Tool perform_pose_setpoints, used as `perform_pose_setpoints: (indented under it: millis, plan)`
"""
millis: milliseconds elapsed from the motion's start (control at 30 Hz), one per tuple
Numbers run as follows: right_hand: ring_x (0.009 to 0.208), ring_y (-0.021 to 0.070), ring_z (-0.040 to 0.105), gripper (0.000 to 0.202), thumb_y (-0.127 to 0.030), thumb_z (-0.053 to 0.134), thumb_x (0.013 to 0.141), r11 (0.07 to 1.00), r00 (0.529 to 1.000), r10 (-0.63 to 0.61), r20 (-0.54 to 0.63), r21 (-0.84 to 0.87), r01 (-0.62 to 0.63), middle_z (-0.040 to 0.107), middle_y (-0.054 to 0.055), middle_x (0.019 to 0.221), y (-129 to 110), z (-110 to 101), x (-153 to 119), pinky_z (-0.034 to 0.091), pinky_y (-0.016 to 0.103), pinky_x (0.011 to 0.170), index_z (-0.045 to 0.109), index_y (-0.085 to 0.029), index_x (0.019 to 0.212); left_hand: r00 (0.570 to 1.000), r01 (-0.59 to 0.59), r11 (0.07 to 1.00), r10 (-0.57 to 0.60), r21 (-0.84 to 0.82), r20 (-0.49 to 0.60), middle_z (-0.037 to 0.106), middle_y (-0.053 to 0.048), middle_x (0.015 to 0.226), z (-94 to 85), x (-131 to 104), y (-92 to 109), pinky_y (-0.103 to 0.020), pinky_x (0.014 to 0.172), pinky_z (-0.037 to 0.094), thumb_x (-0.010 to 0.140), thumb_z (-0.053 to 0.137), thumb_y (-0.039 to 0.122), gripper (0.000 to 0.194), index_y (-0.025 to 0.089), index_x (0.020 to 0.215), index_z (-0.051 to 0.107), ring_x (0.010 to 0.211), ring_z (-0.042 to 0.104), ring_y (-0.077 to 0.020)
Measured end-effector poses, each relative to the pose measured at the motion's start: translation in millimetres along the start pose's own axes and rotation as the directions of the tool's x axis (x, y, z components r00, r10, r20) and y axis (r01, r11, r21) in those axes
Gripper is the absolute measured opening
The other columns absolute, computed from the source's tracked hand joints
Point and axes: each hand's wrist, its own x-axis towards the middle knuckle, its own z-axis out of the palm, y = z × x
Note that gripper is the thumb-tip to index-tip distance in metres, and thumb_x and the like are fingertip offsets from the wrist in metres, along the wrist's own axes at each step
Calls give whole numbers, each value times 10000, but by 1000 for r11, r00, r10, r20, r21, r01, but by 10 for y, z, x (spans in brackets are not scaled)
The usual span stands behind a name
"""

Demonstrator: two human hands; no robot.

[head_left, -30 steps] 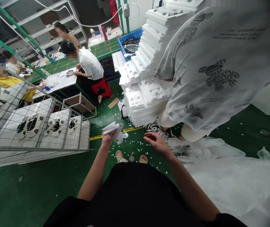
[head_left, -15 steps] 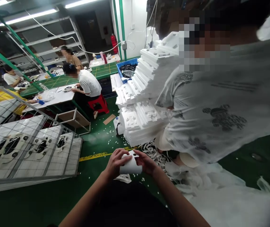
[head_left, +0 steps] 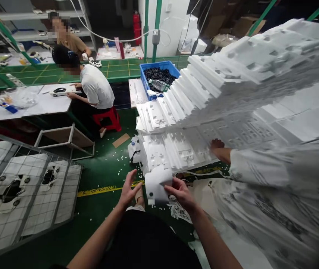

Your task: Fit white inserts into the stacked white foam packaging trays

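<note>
My right hand (head_left: 180, 192) pinches the right edge of a curved white sheet piece (head_left: 156, 183) with a dark round hole near its lower left corner. Just left of that piece is my left hand (head_left: 130, 188), its thumb and fingers spread apart and nothing between them. Right behind the sheet piece rise stacks of white moulded foam trays (head_left: 178, 145). Thin white strips (head_left: 177, 209) lie on the floor below my right hand.
At right, a co-worker's arm (head_left: 222, 151) reaches to the foam stacks. A wire-mesh rack (head_left: 47, 198) with white toy cars stands left. Behind are a blue crate (head_left: 162, 69) of black parts, a worktable (head_left: 36, 101) and a seated person on a red stool (head_left: 110, 118).
My left hand has let go of the white sheet piece, which has turned in my right hand. The co-worker at right has bent down toward the stacks. My view has shifted.
</note>
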Motion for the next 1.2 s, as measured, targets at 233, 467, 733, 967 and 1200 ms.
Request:
perform_pose_setpoints:
  millis: [233, 467, 733, 967, 1200]
  plan:
    - [652, 152, 625, 491, -465, 884, 645, 962, 966, 254, 48, -120, -247, 712, 27, 794, -182, 131, 486, 479, 253, 537, 729, -157, 995, 704, 683, 583, -361, -441, 612, 742, -185, 1106, 215, 564, 169, -467, 927, 512, 601, 802, 652, 769, 135, 1161, 700, 1115, 651, -391]
    - [714, 137, 621, 375, -339, 884, 623, 960, 960, 280, -22, 14, -280, 729, 39, 866, -393, -51, 764, 452, 234, 586, 732, -144, 905, 616, 685, 664, -308, -299, 725, 754, -95, 983, 295, 1032, 403, -331, 783, 492, 539, 817, 309, 713, 165, 1224, 683, 935, 672, -281]
    - [503, 70, 467, 341, -215, 829, 561, 893, 903, 397, 167, 155, -422, 593, -48, 612, -507, -242, 1259, 318, 222, 488, 676, -156, 860, 728, 512, 838, -308, -187, 613, 706, -106, 1272, 577, 1514, 692, -449, 1077, 435, 671, 860, 392, 802, 220, 1406, 588, 1188, 633, -325]
    - [703, 162, 648, 490, -351, 827, 622, 941, 930, 329, 163, 31, -338, 674, -6, 775, -472, -254, 1682, 515, 289, 659, 610, -196, 1033, 913, 355, 916, -296, -188, 279, 675, -93, 1213, 862, 1604, 815, -459, 988, 530, 616, 931, 284, 1044, 281, 1526, 421, 1089, 678, -296]
    - [835, 186, 646, 470, -462, 847, 670, 974, 987, -153, -39, -175, 144, 689, 22, 898, -583, -224, 1969, 548, 318, 744, 640, -217, 1013, 936, 314, 918, -256, -244, 240, 729, -98, 1124, 840, 1854, 816, -473, 1049, 497, 576, 941, 230, 1020, 209, 1479, 468, 1125, 681, -310]
